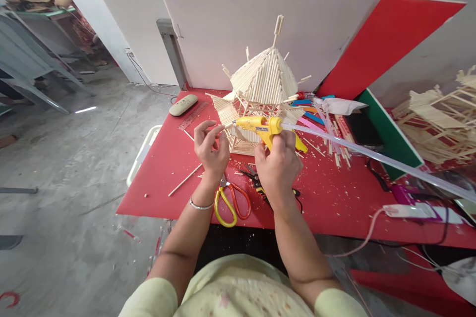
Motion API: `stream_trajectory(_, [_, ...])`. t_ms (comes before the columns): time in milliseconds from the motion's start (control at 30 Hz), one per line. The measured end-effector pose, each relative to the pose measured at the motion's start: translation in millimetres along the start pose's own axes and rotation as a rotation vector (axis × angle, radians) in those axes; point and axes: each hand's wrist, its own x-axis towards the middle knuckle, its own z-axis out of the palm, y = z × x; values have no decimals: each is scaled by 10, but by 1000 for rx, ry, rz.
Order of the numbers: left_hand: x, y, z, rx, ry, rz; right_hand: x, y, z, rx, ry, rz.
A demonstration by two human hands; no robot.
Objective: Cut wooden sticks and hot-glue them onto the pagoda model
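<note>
In my right hand (279,164) is a yellow hot glue gun (256,125), its nozzle pointing left. A long clear glue stick (353,146) runs out of its back end to the right. My left hand (212,147) is closed in a pinch at the nozzle tip, on what looks like a short piece of wooden stick (228,126). Behind both hands stands a pagoda-like model (265,79) built of thin wooden sticks, its lower part partly hidden by the gun and hands. Scissors (233,203) with yellow and red handles lie between my forearms, beside black pliers (256,181), partly covered.
A loose stick (185,180) and an oblong case (183,105) lie left on the red table (156,188). To the right are bundled sticks (340,143), a green board (390,133), another stick model (439,119) and a power strip (416,212) with cables. White panels (223,25) stand behind.
</note>
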Motion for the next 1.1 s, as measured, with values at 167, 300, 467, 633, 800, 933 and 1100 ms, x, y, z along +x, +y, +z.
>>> stream_trajectory(167, [-1, 2, -1, 21, -4, -7, 6, -7, -24, -40, 46, 14])
stream_trajectory(300, [1, -4, 3, 5, -1, 3, -17, -12, -24, -6, 68, -32])
stream_trajectory(467, [8, -12, 13, 20, 10, 2, -22, -11, 15, -26, 64, -38])
stream_trajectory(633, [5, -17, 14, 38, 20, -6, -8, 2, 13, -56, 82, 10])
stream_trajectory(800, [3, -21, 11, 41, 26, -7, -53, 25, -15, -43, 81, -6])
stream_trajectory(933, [-5, -24, 14, 71, 13, -25, -84, 37, -12, -4, 53, 2])
stream_trajectory(1100, [-11, -18, 18, 63, 6, -35, -85, 38, 6, 31, 23, 17])
